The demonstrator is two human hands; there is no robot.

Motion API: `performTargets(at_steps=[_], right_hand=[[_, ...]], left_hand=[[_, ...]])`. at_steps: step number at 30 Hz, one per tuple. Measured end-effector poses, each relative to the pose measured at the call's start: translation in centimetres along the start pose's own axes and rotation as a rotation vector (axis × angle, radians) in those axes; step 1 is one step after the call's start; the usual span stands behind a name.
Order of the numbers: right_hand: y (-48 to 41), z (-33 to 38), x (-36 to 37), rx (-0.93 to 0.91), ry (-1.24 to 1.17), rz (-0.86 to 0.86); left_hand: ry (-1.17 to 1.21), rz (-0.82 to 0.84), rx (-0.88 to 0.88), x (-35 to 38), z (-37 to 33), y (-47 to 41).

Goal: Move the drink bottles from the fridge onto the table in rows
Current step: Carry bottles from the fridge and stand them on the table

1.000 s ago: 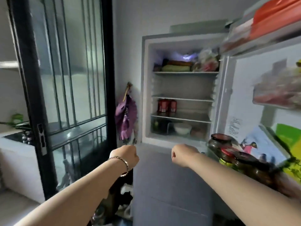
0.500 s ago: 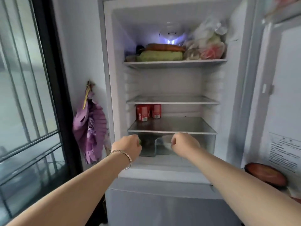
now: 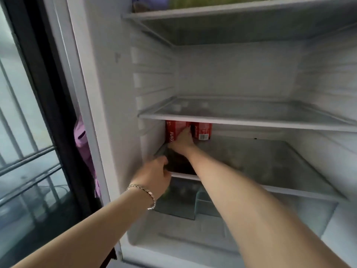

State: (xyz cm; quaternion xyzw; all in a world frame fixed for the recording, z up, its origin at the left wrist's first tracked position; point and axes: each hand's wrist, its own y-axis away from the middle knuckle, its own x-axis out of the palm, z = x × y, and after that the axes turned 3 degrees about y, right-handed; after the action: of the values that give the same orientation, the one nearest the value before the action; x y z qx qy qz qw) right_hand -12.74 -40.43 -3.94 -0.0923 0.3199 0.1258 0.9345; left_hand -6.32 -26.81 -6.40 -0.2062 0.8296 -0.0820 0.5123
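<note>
Both arms are in the open fridge [image 3: 108, 78]. Two red juice cartons stand side by side at the back left of the lower glass shelf [image 3: 270, 163]. The right hand [image 3: 182, 139] has its fingers wrapped on the left carton [image 3: 172, 130], with the right carton [image 3: 201, 130] just beside it. The left hand [image 3: 154, 176] sits loosely curled at the shelf's front edge, gripping nothing.

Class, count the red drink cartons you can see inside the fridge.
2. The left red carton stands at the lower shelf's back left, under the right hand; the right red carton stands beside it. Others may be hidden.
</note>
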Motion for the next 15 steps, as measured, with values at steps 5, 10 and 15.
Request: performTargets(at_steps=[5, 10, 15], right_hand=[[-3.4, -0.5, -0.1, 0.143, -0.133, -0.128], [-2.4, -0.5, 0.2, 0.085, -0.235, -0.116], [3.9, -0.3, -0.1, -0.002, -0.156, -0.065]], left_hand=[[0.055, -0.040, -0.009, -0.2, 0.9, -0.7], [0.151, -0.055, 0.039, -0.8, 0.7, 0.3], [0.234, -0.196, 0.142, -2.8, 0.0, 1.7]])
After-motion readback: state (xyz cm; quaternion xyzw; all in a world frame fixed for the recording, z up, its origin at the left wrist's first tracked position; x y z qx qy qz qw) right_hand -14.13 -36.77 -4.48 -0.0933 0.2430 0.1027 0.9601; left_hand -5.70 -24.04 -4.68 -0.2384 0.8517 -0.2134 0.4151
